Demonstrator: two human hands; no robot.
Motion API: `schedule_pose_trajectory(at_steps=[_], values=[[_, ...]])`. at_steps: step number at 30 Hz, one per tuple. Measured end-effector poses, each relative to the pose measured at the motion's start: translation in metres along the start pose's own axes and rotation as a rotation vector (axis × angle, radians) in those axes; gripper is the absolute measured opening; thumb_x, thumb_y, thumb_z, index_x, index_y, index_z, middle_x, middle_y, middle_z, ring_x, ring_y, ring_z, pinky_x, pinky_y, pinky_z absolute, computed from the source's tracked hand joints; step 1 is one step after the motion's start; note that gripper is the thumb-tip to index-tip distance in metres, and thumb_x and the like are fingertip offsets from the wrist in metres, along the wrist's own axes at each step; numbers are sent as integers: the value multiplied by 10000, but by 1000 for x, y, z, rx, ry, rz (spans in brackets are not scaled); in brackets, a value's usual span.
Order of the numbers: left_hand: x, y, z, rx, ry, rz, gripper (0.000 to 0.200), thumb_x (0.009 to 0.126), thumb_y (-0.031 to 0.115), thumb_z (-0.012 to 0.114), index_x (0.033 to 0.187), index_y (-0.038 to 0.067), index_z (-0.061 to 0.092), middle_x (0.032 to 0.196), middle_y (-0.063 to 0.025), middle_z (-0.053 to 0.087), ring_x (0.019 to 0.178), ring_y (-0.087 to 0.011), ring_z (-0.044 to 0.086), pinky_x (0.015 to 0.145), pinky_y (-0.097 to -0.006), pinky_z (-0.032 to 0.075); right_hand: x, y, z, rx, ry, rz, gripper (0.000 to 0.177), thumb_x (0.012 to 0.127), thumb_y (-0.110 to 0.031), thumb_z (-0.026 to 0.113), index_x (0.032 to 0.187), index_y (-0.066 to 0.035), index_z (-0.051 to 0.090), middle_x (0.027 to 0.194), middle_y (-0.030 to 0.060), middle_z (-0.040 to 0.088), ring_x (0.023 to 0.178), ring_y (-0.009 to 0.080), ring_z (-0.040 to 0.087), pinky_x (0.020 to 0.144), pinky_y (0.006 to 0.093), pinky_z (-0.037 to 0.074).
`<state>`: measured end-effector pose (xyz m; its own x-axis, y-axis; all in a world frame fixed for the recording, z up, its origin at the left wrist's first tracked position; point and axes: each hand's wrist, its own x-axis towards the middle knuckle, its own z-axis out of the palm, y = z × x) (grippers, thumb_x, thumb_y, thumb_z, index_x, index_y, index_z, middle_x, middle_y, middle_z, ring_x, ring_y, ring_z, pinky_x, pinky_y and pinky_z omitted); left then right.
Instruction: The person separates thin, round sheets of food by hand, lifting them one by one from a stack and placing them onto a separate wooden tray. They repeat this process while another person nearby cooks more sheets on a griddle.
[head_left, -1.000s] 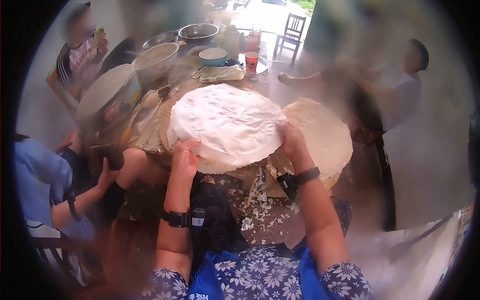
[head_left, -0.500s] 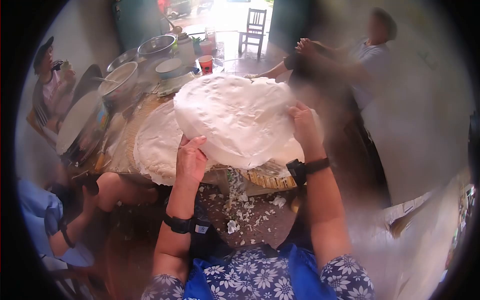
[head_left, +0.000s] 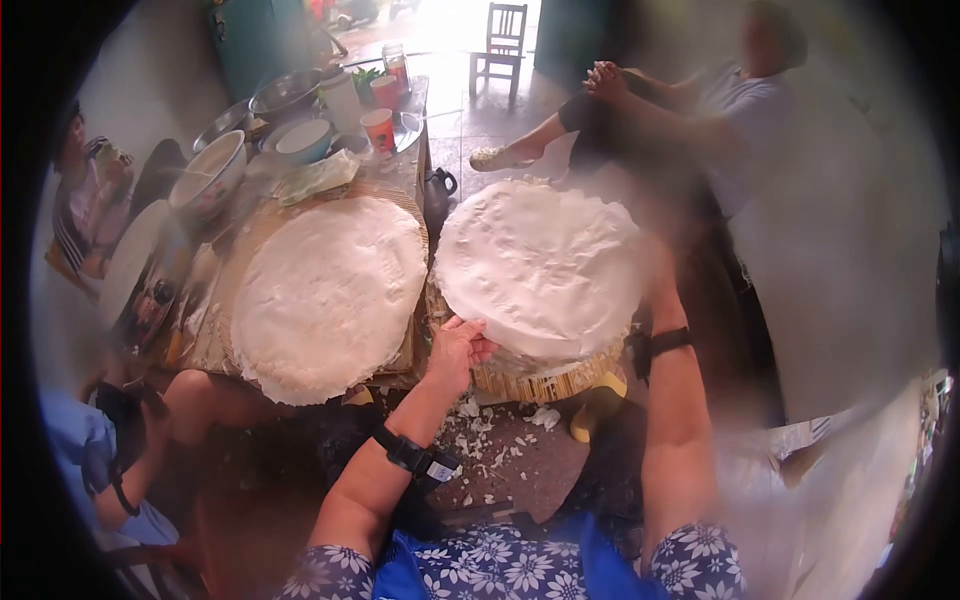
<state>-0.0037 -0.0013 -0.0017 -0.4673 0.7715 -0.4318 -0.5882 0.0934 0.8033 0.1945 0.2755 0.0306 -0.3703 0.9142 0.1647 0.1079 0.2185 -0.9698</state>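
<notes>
A round white sheet (head_left: 540, 265) lies over a pile on a slatted mat (head_left: 550, 382) at centre right. My left hand (head_left: 463, 348) pinches the near left edge of this sheet, fingers closed. At its right edge is my right hand (head_left: 657, 268), blurred, its fingers too smeared to make out. Another large white round sheet (head_left: 330, 290), with a ragged rim, rests flat on a second slatted mat (head_left: 400, 200) to the left.
Bowls (head_left: 303, 140), red cups (head_left: 378, 128) and a folded cloth (head_left: 318, 178) stand at the table's far left. People sit at left and right. White scraps (head_left: 490, 440) litter the floor. A dark jug (head_left: 438, 195) and a chair (head_left: 500, 50) are beyond.
The sheet held up between both hands has moved right and down onto the right pile. Both hands went right with it, uncovering the left sheet.
</notes>
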Motion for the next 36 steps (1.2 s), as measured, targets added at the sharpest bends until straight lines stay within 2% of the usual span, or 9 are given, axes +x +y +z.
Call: schedule_pose_trajectory(at_steps=[1,5,8,10,18,22,27,31,36], values=[[2,-1,-1,-1,-3,-23,153,880,145,543,1000,50,548,805,-77,631,651,-163,613,578,-288,495,2,8,0,-74,25,-16,194,796,-64,551,965,1,621,880,58,650,750,125,589,698,259,472],[2,-1,-2,50,-3,-43,142,871,180,563,950,62,557,754,-55,610,629,-151,603,561,-277,488,13,50,-3,-253,129,-54,212,758,-101,572,937,-4,632,846,68,663,754,133,594,714,276,463],[6,-1,-6,116,-1,-52,149,853,219,593,898,79,573,717,-28,592,595,-134,583,542,-267,472,14,45,-4,-337,193,41,224,751,-111,573,940,-7,629,836,85,664,760,149,601,732,285,462],[11,-3,-8,168,9,-70,155,833,246,617,867,97,590,713,-8,584,559,-114,558,526,-259,449,14,43,-5,-377,202,15,236,743,-125,583,941,-5,626,850,103,666,777,179,614,746,295,464],[10,1,-8,248,27,-55,111,838,189,623,859,88,583,692,-14,590,542,-124,574,496,-251,474,5,23,-7,-544,268,17,312,713,-160,636,987,-13,624,916,126,666,851,214,630,789,304,473],[8,1,-9,246,23,-50,102,842,174,618,865,84,578,698,-10,592,539,-113,574,488,-236,467,0,43,-27,-320,205,40,326,678,-154,666,978,-28,646,926,118,669,860,218,636,793,298,479],[10,0,-12,255,6,-55,98,844,175,616,856,87,575,692,-2,584,541,-112,573,492,-234,466,0,49,-29,-386,131,169,332,665,-130,673,981,-32,648,884,105,671,815,194,637,767,293,489],[9,0,-11,255,14,-56,115,835,167,615,872,69,568,725,-24,587,530,-111,549,489,-236,443,3,55,-28,-326,126,191,325,663,-109,677,974,-23,647,872,99,671,797,178,636,744,279,494],[13,-7,-15,279,40,-32,93,836,168,620,844,92,567,723,-7,605,563,-115,591,503,-239,465,-3,47,-25,-319,123,128,390,677,-125,699,1037,0,615,930,119,665,818,185,637,753,276,494]])
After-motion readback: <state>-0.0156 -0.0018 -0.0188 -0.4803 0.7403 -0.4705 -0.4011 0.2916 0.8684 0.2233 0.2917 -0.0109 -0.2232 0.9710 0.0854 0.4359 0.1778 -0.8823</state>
